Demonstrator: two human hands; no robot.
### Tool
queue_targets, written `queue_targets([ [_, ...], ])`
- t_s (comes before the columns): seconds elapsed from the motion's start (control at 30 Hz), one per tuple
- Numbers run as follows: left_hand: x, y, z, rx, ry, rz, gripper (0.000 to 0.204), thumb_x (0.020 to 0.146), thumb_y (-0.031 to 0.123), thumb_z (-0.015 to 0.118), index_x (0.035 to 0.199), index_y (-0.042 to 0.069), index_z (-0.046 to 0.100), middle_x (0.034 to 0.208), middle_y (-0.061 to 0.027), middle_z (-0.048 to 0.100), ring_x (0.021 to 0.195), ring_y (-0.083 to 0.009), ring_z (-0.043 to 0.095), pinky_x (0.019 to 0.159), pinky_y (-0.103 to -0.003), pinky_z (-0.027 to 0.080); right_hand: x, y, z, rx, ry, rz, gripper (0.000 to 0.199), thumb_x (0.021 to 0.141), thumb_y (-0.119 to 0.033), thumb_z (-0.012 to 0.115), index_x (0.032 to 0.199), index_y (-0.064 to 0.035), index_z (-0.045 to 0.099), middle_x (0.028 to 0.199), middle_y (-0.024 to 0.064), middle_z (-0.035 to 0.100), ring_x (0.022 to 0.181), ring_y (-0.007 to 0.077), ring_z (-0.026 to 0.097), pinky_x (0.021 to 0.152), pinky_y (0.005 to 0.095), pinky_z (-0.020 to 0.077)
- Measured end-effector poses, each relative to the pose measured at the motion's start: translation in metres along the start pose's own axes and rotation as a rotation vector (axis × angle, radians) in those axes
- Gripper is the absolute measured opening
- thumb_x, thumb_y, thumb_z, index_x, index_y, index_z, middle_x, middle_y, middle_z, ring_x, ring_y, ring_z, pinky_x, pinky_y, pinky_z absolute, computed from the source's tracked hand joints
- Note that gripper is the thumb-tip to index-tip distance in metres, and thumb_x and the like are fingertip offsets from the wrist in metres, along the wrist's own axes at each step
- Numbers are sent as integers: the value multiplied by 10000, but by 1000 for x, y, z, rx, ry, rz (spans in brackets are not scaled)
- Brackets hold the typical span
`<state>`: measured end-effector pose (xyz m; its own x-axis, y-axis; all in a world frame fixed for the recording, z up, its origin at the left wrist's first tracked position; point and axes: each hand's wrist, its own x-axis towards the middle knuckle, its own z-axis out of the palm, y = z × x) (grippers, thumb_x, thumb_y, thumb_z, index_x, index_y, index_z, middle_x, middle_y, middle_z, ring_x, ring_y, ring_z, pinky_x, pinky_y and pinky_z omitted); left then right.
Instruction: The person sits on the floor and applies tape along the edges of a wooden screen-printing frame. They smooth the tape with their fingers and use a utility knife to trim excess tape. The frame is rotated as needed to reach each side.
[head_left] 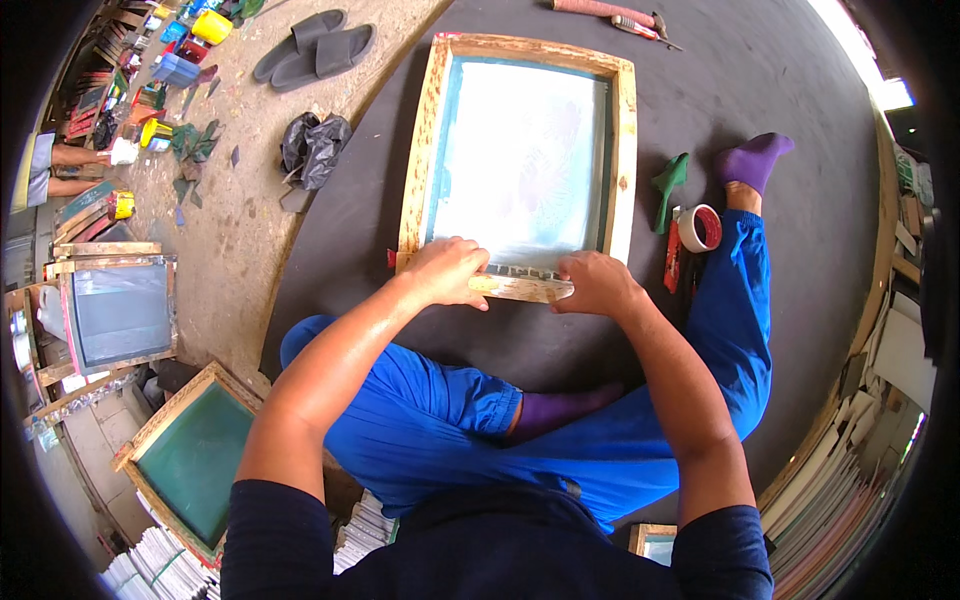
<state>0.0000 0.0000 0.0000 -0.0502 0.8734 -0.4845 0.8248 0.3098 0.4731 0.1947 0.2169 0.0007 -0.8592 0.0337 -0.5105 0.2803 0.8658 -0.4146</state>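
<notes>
A pale wooden-framed printing screen point(520, 150) with whitish-teal mesh lies flat, long axis running away from the person. Left hand point(447, 270) and right hand point(597, 283) press its near rail, slightly apart.

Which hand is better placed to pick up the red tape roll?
The right hand, probably. The tape roll lies just right of the wooden screen frame, close to it; the left hand is farther.

Wood-framed printing screen point(520, 150) (pale mesh) on dark table, two more point(120, 310) at left
</notes>
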Motion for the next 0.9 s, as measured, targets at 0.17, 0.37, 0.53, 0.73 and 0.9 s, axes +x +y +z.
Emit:
queue_targets([
  [0.17,6,5,19,13,185,121,562,659,410,942,1027,70,685,1032,-113,690,1050,-342,662,883,-453,548,6,-1,12,82,36,-108,544,706,-431,873,1068,-56,719,1051,155,734,991,346,724,874,465,587],
  [0.37,-4,0,11,33,102,68,536,680,376,933,1047,74,685,1027,-113,696,1041,-345,670,891,-462,556,-9,-10,5,-28,12,-23,498,745,-393,864,1066,-52,695,1040,159,724,980,357,723,875,466,585],
  [0.53,-19,-11,8,138,118,38,525,694,372,924,1040,59,683,1022,-134,697,1040,-349,679,891,-462,564,-23,-1,20,-172,49,-11,441,808,-372,820,1086,-55,692,1099,138,723,1123,332,678,993,471,534],
  [0.73,-31,-15,6,219,81,-25,521,721,375,911,1022,22,675,1026,-143,698,1034,-342,688,896,-459,568,-36,-9,15,-427,55,46,482,887,-464,731,1196,-94,711,1199,104,726,1288,302,573,1218,578,277],
  [0.9,-36,-8,12,345,102,-46,517,761,436,879,1011,27,686,1008,-127,721,1037,-319,698,1041,-485,505,-39,-14,5,-522,3,66,490,903,-482,710,1214,-103,726,1170,89,741,1299,291,555,1233,617,236],
])
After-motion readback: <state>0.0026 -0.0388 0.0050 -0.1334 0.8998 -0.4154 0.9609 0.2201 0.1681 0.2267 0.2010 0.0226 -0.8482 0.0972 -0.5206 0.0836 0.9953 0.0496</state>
